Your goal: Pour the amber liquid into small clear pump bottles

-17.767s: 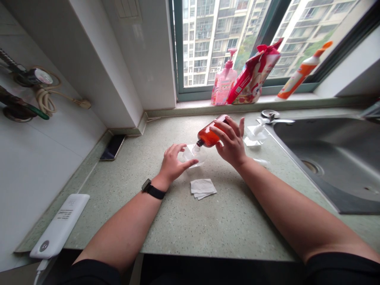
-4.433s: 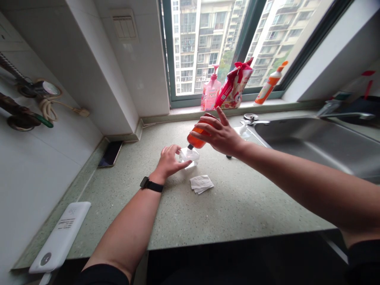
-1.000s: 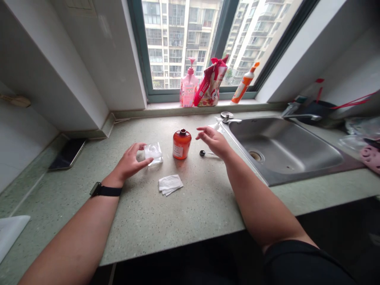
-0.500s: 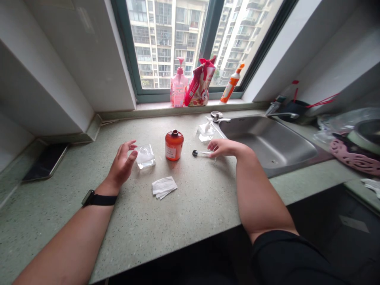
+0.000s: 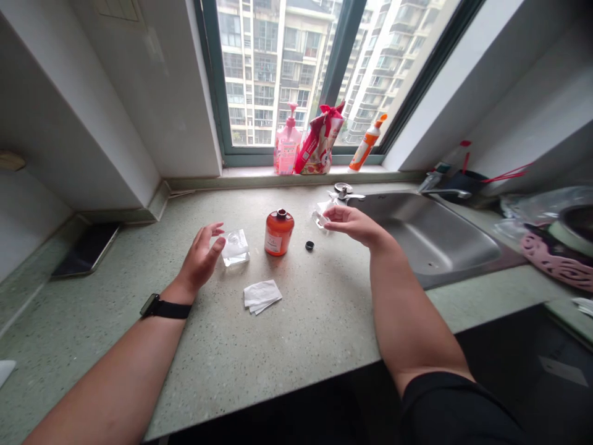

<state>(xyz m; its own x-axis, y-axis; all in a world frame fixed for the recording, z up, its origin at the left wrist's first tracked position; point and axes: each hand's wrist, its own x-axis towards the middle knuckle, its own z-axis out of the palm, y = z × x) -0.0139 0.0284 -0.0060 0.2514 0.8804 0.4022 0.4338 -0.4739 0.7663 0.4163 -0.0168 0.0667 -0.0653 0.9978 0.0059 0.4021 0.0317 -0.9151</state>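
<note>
My left hand (image 5: 200, 259) rests on the counter with its thumb and fingers apart. They curve beside a clear square bottle (image 5: 236, 248) without a lid, touching or nearly touching it. To its right stands an orange-red bottle (image 5: 278, 233) with a white label and uncapped neck. Between that bottle and the right arm lies a small black cap (image 5: 309, 245). My right hand (image 5: 349, 222) has its thumb and fingers curled together at a clear square container (image 5: 319, 216) with a white top near the sink. The hand partly covers this container, and what the fingers pinch is hidden.
A folded white tissue (image 5: 262, 296) lies in front of the bottles. The steel sink (image 5: 430, 228) is at the right, with a black phone (image 5: 86, 249) at the left. On the sill stand a pink pump bottle (image 5: 287, 148), a red bag (image 5: 321, 142) and an orange bottle (image 5: 365, 145).
My right hand has moved up and back from the thin white piece near the black cap to the clear container. That white piece no longer shows on the counter. My left hand stays beside its bottle.
</note>
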